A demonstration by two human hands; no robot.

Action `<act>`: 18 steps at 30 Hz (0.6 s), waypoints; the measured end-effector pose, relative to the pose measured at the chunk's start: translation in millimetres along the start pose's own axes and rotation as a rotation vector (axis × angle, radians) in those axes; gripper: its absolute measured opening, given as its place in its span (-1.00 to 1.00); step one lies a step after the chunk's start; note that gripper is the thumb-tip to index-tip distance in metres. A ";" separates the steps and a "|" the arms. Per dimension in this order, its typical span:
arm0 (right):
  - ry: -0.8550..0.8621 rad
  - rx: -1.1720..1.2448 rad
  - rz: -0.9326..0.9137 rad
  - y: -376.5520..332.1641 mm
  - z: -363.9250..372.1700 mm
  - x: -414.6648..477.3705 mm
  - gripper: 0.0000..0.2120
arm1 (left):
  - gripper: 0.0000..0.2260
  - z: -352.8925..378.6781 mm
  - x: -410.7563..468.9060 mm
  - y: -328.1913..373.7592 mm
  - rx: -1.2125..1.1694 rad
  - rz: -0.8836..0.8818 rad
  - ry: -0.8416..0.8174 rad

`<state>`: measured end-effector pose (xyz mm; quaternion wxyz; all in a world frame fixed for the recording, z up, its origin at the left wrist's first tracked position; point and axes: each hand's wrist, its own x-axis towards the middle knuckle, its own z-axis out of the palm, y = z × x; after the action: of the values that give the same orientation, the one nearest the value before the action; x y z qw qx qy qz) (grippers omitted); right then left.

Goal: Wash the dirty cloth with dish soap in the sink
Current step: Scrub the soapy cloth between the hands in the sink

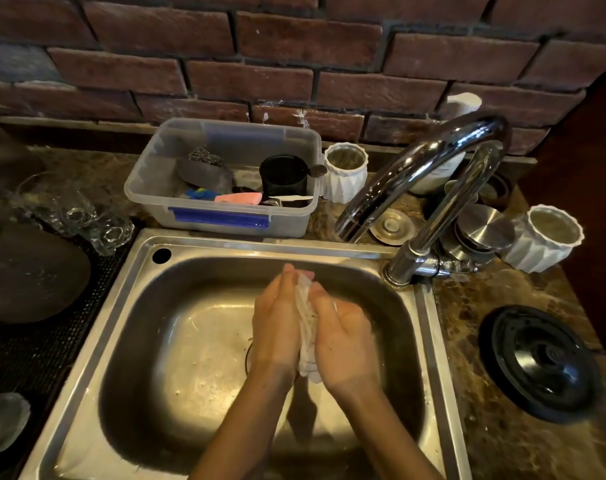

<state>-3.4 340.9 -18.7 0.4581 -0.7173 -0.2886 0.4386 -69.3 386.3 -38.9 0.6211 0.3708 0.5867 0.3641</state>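
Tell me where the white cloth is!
In the head view, the crumpled white cloth is pressed between the left hand and right hand over the steel sink basin, centre frame.
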 end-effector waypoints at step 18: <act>0.033 0.059 -0.303 1.3 -136.8 94.8 -0.50 | -0.59 -7.8 24.5 18.9 -0.674 -0.383 -0.395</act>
<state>161.3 362.4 -27.7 0.5444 -0.6588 -0.3733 0.3609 -76.3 416.9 -33.6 0.8642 0.0941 0.3630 0.3354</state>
